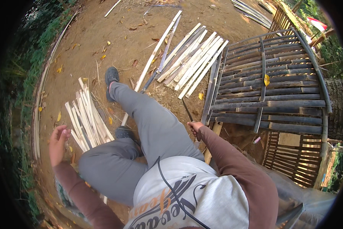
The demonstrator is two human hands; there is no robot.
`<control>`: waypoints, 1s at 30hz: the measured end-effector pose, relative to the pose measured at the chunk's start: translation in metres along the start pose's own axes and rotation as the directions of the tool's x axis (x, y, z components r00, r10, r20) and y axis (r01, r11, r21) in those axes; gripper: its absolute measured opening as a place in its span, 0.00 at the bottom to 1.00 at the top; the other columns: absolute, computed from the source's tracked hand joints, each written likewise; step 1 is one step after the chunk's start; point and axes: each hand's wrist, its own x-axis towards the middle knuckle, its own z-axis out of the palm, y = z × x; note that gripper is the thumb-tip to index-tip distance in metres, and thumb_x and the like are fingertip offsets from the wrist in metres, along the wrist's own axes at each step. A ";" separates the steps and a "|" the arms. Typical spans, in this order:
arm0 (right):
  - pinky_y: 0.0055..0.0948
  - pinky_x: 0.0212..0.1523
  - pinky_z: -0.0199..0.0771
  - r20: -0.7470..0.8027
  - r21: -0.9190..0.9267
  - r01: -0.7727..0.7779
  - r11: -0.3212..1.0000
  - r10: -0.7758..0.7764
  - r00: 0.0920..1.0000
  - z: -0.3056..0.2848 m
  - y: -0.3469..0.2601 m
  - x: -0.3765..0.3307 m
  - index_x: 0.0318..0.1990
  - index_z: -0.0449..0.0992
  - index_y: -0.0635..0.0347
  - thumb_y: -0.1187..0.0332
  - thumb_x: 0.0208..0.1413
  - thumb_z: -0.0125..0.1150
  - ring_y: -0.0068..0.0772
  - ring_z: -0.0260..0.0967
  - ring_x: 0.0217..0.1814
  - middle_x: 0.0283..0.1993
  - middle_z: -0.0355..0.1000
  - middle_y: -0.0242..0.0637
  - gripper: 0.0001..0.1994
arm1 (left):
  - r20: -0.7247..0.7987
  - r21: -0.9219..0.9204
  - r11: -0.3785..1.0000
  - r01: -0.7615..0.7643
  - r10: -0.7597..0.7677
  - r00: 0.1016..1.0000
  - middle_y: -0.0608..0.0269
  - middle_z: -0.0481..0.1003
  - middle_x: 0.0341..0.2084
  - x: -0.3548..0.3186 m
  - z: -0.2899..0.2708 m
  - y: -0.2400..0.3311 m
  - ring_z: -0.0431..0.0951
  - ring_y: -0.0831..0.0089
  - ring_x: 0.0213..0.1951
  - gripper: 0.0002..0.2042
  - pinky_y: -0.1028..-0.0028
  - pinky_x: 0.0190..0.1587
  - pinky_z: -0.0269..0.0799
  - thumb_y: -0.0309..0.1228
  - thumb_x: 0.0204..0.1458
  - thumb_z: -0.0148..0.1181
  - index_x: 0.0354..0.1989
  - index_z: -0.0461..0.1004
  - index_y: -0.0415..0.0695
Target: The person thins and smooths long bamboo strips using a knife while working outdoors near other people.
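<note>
Looking down at my own lap here, sitting on packed dirt with grey trousers and one leg stretched out far ahead, dark shoe (111, 75) at the end of it. My right hand (194, 128) is closed around the handle of a dark blade (187, 110), a thin knife-looking thing that points away from me toward the far side; the hand sits just beside the near-left corner of the bamboo slat platform (270, 91). My left hand (58, 144) is out to the left, palm open, fingers loosely spread and gripping nothing, hovering just left of the small pile of short split bamboo strips (86, 120) that lies on the ground near my bent knee. Farther out, past my stretched leg, there's a bigger fan of long pale bamboo slats (192, 61) lying on the dirt, touching the left edge of that platform. One long pale strip (153, 57) runs from that far pile down toward my leg. On the platform lies a yellow leaf (266, 79), on one of the dark crosspieces. Dry leaves scattered over the dirt, grass along the left rim.
</note>
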 end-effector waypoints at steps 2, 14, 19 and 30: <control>0.36 0.21 0.53 -0.016 0.083 0.032 0.996 -0.030 0.999 0.003 -0.009 0.008 0.34 0.70 0.56 0.55 0.64 0.64 0.29 0.55 0.17 0.18 0.59 0.29 0.15 | 0.029 0.013 1.000 0.026 -0.027 0.999 0.63 0.80 0.43 0.011 0.014 0.007 0.76 0.77 0.43 0.13 0.75 0.51 0.72 0.32 0.68 0.57 0.56 0.74 0.39; 0.33 0.21 0.67 -0.419 0.264 0.239 0.934 -0.113 0.901 0.032 -0.081 0.152 0.31 0.74 0.61 0.68 0.63 0.62 0.31 0.69 0.21 0.23 0.71 0.36 0.09 | 0.150 0.176 0.951 0.256 -0.283 0.947 0.67 0.77 0.38 0.063 0.063 -0.087 0.74 0.77 0.37 0.11 0.74 0.43 0.72 0.28 0.63 0.61 0.52 0.77 0.38; 0.31 0.24 0.74 -0.584 0.164 0.210 0.964 -0.077 0.808 0.029 -0.110 0.191 0.33 0.78 0.67 0.71 0.60 0.63 0.32 0.75 0.24 0.27 0.77 0.41 0.08 | 0.088 0.111 0.889 0.445 -0.455 0.886 0.67 0.74 0.39 0.060 0.037 -0.109 0.70 0.81 0.37 0.10 0.78 0.40 0.68 0.27 0.65 0.58 0.52 0.76 0.39; 0.44 0.56 0.77 -0.756 -0.295 -0.021 0.955 -0.220 0.617 0.042 -0.157 0.204 0.49 0.83 0.69 0.58 0.57 0.68 0.56 0.79 0.56 0.50 0.81 0.57 0.21 | 0.148 0.274 0.882 0.382 -0.432 0.890 0.58 0.77 0.47 0.069 0.053 -0.081 0.74 0.69 0.48 0.15 0.68 0.54 0.71 0.29 0.63 0.59 0.57 0.73 0.39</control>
